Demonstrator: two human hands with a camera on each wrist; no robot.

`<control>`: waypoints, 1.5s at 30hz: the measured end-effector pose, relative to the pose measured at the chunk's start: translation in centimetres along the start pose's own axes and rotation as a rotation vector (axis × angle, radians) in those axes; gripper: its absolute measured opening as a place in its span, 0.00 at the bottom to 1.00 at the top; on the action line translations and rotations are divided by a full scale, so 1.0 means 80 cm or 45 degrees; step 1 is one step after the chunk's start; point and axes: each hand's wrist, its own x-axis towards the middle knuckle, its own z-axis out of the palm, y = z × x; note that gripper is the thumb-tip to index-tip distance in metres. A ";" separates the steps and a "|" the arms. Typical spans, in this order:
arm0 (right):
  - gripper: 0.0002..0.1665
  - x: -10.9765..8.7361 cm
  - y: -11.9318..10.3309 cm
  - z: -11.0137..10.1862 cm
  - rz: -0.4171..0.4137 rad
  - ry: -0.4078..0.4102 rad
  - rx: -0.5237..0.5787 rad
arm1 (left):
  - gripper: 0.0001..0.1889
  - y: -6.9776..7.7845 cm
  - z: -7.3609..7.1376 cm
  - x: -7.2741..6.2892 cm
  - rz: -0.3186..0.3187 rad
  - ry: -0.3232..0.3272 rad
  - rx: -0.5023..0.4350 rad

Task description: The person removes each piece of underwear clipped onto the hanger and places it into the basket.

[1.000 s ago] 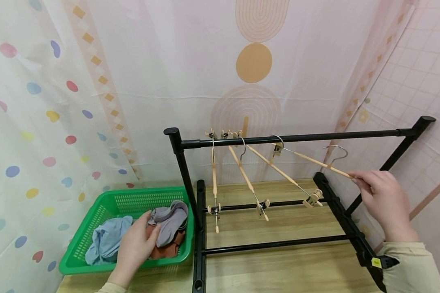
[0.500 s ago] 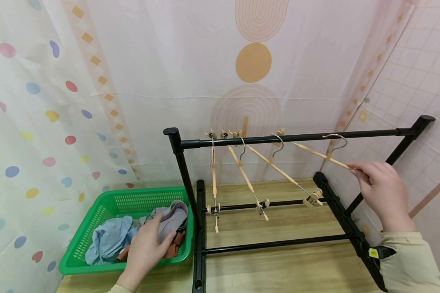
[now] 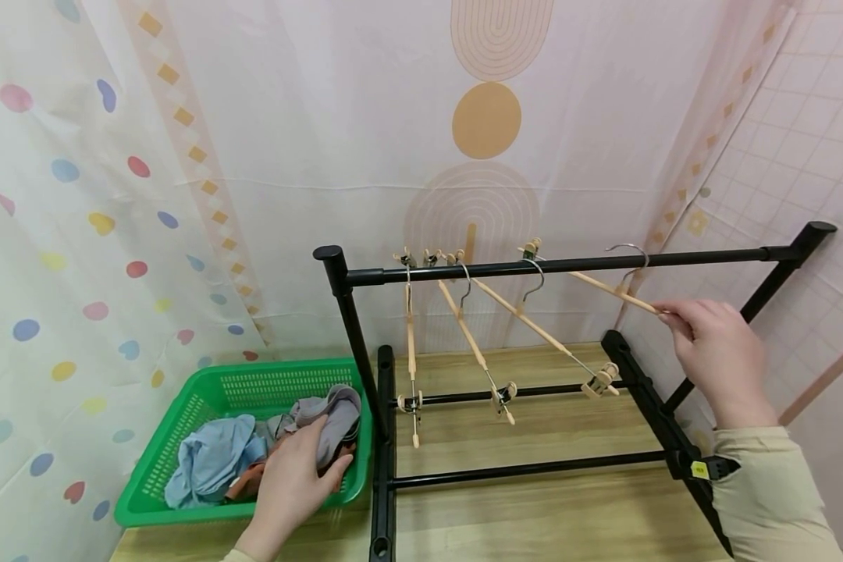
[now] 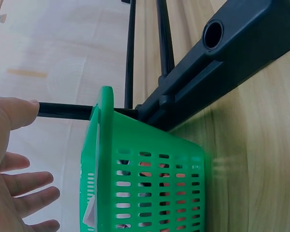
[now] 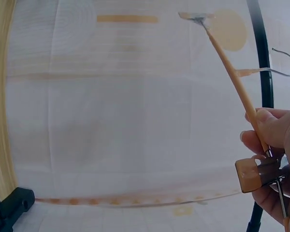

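Note:
My right hand (image 3: 720, 355) pinches one end of a wooden clip hanger (image 3: 613, 292) between thumb and fingers, beside a metal clip (image 5: 263, 173). The hanger's silver hook rises above the black top rail (image 3: 716, 257) of a clothes rack and overlaps it in the head view. Over the green basket (image 3: 190, 390) hovers my left hand (image 3: 291, 476), its fingers loosely spread with nothing gripped. Crumpled in that basket are a light-blue cloth (image 3: 211, 460), a grey garment (image 3: 340, 414) and a rust-brown cloth (image 3: 247, 479), partly hidden behind the hand.
Three more clip hangers, a left one (image 3: 410, 343), a middle one (image 3: 467, 332) and a right one (image 3: 523, 314), hang from the rail. The rack's black base bar (image 3: 527, 470) stands on a wood-grain table (image 3: 520, 519). A patterned curtain (image 3: 323, 117) backs the scene.
My right hand has raised the hanger and shifted left, lifting its hook from behind the rail to above it. The left hand has drifted right over the basket.

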 end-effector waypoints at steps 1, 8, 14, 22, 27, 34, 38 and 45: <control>0.10 0.000 0.000 0.001 0.008 -0.018 -0.011 | 0.37 0.000 0.001 0.000 0.005 0.004 0.004; 0.10 -0.010 0.004 0.009 0.035 -0.088 -0.065 | 0.35 0.001 0.003 -0.003 0.050 0.038 0.022; 0.10 -0.018 0.011 0.014 0.026 -0.067 -0.028 | 0.35 -0.001 0.004 -0.005 0.063 0.042 0.031; 0.12 -0.023 0.018 0.018 -0.010 -0.024 -0.015 | 0.35 -0.003 0.005 -0.006 0.056 0.043 0.035; 0.18 -0.029 0.017 0.020 -0.162 0.113 0.010 | 0.36 -0.003 0.006 -0.006 0.055 0.042 0.039; 0.17 -0.038 0.014 0.017 -0.316 0.274 0.103 | 0.36 0.000 0.003 -0.004 0.048 0.034 0.039; 0.32 -0.043 0.012 0.019 -0.334 0.353 0.118 | 0.35 0.002 0.001 -0.005 0.050 0.045 0.033; 0.29 -0.056 0.010 0.027 -0.385 0.449 0.123 | 0.35 0.003 -0.001 -0.005 0.069 0.064 0.030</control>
